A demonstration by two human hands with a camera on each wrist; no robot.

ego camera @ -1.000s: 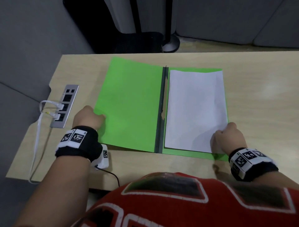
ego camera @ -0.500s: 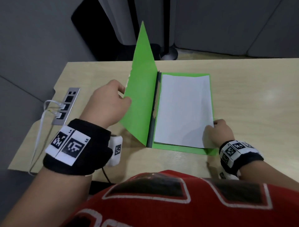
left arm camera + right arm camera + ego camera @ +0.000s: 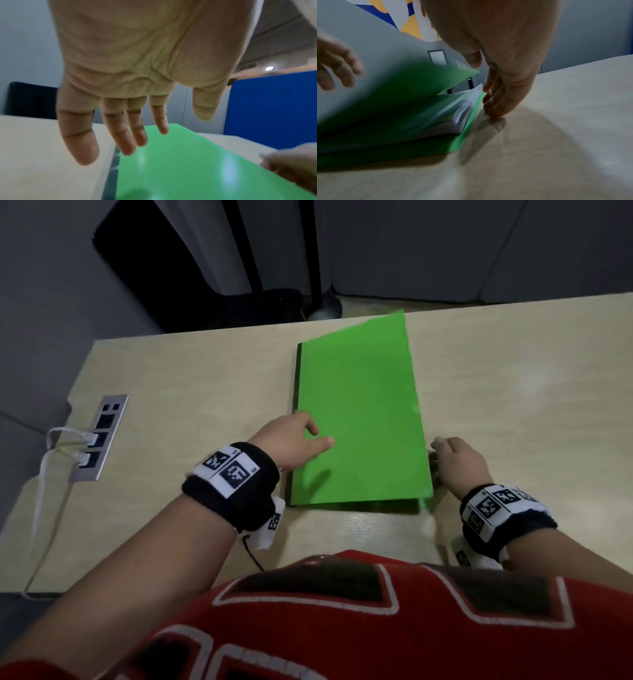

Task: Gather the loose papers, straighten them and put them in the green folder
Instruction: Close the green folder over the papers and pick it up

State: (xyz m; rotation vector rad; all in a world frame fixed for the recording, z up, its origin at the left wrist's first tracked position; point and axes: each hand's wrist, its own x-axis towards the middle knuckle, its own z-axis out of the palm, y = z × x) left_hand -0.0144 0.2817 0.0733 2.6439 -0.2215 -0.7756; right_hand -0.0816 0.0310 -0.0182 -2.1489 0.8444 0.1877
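The green folder (image 3: 356,419) lies on the wooden table (image 3: 531,405), its front cover folded over to the right. In the right wrist view the cover (image 3: 402,94) still hangs a little above the stack of white papers (image 3: 462,113) inside. My left hand (image 3: 301,433) hovers over the folder's spine side with straight, spread fingers (image 3: 126,142) and holds nothing. My right hand (image 3: 448,453) is just beside the folder's right edge, its fingertips (image 3: 494,115) touching the table and not the papers.
A metal socket panel (image 3: 99,436) with white cables (image 3: 44,474) plugged in sits at the table's left edge. A dark stand base (image 3: 322,306) is beyond the far edge. A blue partition (image 3: 274,108) stands behind the table.
My left hand lifted the cover from flat on the left, swung it over the papers and let go. My right hand slid off the paper corner onto the table.
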